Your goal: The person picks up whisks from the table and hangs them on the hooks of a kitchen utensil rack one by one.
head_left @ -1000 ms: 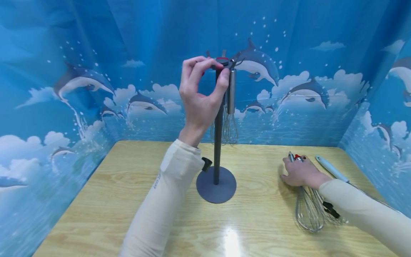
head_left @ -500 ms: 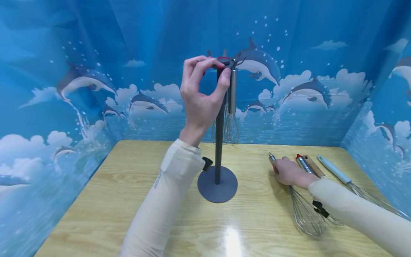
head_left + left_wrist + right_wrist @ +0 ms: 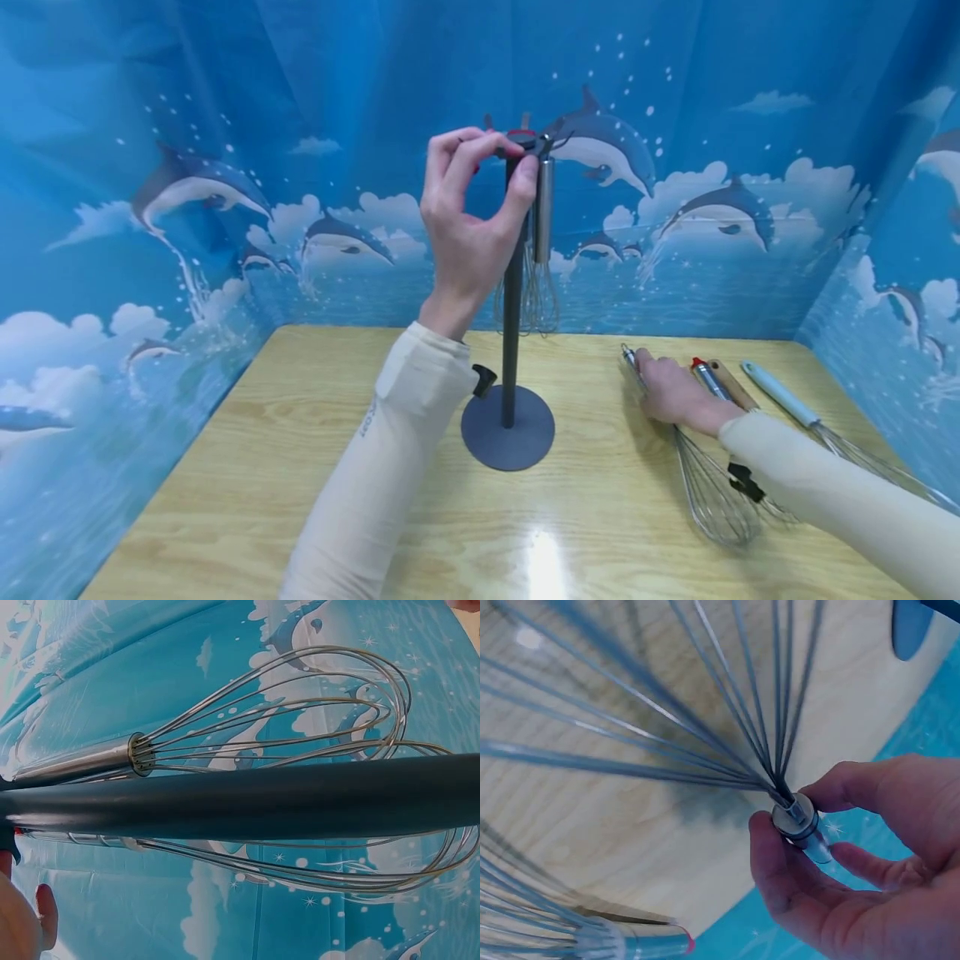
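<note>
Wire whisk and dark stand held
At lower right, the whisk is gripped by the right hand; at upper centre, the stand is pinched near its top by the left hand, hanging whisks just beside.

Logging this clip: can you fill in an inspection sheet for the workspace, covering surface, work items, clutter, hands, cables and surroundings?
Surface: wood-grain table, with a bright reflection toward the near side.
Work items: dark stand, upright on its round base, with at least two hanging whisks; held whisk; red-tipped whisk, brown-handled utensil and light-blue-handled whisk lying to its right.
Clutter: nothing seen beyond these.
Hands: left hand pinches at the stand's top; right hand grips the held whisk's handle.
Cables: nothing seen.
Surroundings: blue dolphin-print sheet behind the table and along both sides.
</note>
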`<state>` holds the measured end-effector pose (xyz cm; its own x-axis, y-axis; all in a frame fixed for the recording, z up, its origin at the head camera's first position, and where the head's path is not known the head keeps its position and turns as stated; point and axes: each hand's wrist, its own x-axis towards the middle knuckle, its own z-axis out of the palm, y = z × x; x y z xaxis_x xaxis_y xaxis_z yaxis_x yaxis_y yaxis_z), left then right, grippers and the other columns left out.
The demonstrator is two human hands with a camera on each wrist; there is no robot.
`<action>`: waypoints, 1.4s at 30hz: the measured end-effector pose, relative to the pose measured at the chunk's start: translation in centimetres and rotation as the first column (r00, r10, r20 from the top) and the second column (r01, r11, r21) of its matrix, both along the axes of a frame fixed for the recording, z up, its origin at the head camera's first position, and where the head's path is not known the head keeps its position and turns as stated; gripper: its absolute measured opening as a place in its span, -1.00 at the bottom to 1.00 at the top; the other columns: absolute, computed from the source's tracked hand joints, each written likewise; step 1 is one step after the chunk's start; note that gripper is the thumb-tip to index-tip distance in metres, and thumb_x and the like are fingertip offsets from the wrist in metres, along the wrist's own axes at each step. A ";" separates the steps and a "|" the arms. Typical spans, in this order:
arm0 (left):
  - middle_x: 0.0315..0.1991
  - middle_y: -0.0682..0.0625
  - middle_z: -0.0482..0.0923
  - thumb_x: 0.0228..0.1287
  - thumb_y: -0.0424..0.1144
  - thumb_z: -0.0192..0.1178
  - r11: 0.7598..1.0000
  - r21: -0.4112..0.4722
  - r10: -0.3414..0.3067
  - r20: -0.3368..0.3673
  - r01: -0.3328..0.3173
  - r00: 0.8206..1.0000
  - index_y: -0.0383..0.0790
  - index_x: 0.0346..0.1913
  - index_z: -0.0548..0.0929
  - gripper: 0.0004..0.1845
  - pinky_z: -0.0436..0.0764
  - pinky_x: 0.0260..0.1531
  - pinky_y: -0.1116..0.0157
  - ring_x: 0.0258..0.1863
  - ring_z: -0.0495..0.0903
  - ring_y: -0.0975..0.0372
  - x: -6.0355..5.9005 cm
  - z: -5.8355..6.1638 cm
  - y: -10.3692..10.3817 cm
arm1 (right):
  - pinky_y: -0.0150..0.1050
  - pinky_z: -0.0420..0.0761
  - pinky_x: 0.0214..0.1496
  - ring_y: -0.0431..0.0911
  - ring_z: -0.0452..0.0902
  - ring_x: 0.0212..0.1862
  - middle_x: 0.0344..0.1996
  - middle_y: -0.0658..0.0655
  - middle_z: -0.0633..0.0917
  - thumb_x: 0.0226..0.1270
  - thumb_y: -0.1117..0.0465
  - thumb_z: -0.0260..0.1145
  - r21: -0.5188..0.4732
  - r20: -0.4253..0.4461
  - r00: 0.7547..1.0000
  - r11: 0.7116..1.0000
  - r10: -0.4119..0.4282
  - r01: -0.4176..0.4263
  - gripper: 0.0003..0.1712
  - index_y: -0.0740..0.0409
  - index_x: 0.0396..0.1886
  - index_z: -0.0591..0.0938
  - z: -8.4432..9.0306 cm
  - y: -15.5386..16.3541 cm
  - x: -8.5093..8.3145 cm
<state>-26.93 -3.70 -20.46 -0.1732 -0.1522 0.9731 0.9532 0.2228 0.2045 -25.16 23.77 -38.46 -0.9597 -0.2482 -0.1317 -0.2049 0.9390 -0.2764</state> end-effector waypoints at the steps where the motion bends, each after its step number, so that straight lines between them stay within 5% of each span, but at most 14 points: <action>1: -0.06 -0.33 0.49 0.27 -0.35 0.31 1.000 0.000 -0.002 0.000 0.002 1.000 -0.46 -0.09 0.69 -0.77 0.57 0.10 0.31 0.04 0.48 0.00 0.0 0.0 0.0 | -0.25 0.36 -0.56 -0.02 0.40 -0.52 -0.47 0.25 0.55 0.09 0.50 0.23 -0.013 -0.015 1.000 1.000 0.002 -0.002 -0.48 0.44 0.09 0.35 0.2 0.0 0.0; 9: -0.06 -0.33 0.49 0.28 -0.35 0.31 1.000 0.002 -0.009 0.007 0.009 1.000 -0.46 -0.09 0.69 -0.77 0.57 0.10 0.32 0.06 0.47 0.10 -0.1 0.0 -0.1 | -0.24 0.43 -0.58 -0.01 0.44 -0.50 -0.42 0.28 0.57 0.06 0.45 0.32 -0.135 -0.152 0.988 0.991 -0.009 -0.012 -0.17 0.47 0.37 0.24 2.4 -0.3 0.1; 16: -0.05 -0.34 0.49 0.27 -0.34 0.31 1.000 0.003 -0.011 0.013 0.011 1.000 -0.46 -0.09 0.69 -0.76 0.57 0.10 0.31 0.07 0.46 0.16 0.0 -0.1 -0.1 | -0.25 0.42 -0.60 -0.05 0.44 -0.55 -0.40 0.28 0.55 0.22 0.38 0.31 -0.212 -0.232 0.970 0.977 -0.076 0.026 -0.20 0.40 0.44 0.23 4.2 -0.3 0.6; 26: -0.06 -0.34 0.49 0.28 -0.36 0.30 1.000 0.006 -0.016 0.004 0.016 1.000 -0.47 -0.09 0.69 -0.77 0.58 0.10 0.31 0.05 0.47 0.12 -0.1 -0.1 0.0 | -0.18 0.63 -0.47 0.00 0.70 -0.42 -0.26 0.34 0.71 0.30 0.33 0.27 -0.372 -0.425 0.887 0.928 -0.180 0.010 -0.33 0.27 0.41 0.34 6.1 0.6 1.5; 33: -0.06 -0.34 0.50 0.32 -0.36 0.27 1.000 0.022 -0.016 0.012 0.016 1.000 -0.47 -0.12 0.70 -0.80 0.57 0.14 0.31 0.06 0.48 0.10 -0.1 0.0 0.1 | -0.29 0.63 -0.47 0.15 0.75 -0.30 -0.21 0.31 0.71 0.41 0.21 0.26 -0.438 -0.472 0.845 0.899 -0.252 0.023 -0.37 0.18 0.43 0.36 7.0 1.0 2.2; 36: -0.07 -0.35 0.51 0.32 -0.38 0.27 0.999 0.039 -0.026 0.004 0.026 1.000 -0.49 -0.13 0.70 -0.81 0.60 0.15 0.29 0.06 0.50 0.06 -0.2 -0.1 0.1 | -0.33 0.63 -0.46 -0.02 0.73 -0.33 -0.19 0.30 0.72 0.43 0.18 0.27 -0.456 -0.492 0.825 0.890 -0.278 0.028 -0.37 0.16 0.44 0.36 7.1 1.0 2.5; 42: -0.07 -0.36 0.52 0.30 -0.41 0.29 0.996 0.081 -0.037 -0.012 0.038 0.999 -0.51 -0.14 0.71 -0.82 0.65 0.14 0.25 0.03 0.54 -0.05 -0.1 -0.1 0.2 | -0.58 0.52 -0.43 -0.67 0.43 -0.39 -0.17 0.29 0.72 0.43 0.13 0.31 -0.515 -0.509 0.797 0.857 -0.325 0.020 -0.36 0.11 0.44 0.37 7.3 1.1 2.9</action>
<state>-27.08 -3.47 -20.57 -0.1701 -0.2240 0.9596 0.9627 0.1703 0.2104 -22.23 24.90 -31.12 -0.8494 0.0463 0.5257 -0.3112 0.7605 -0.5700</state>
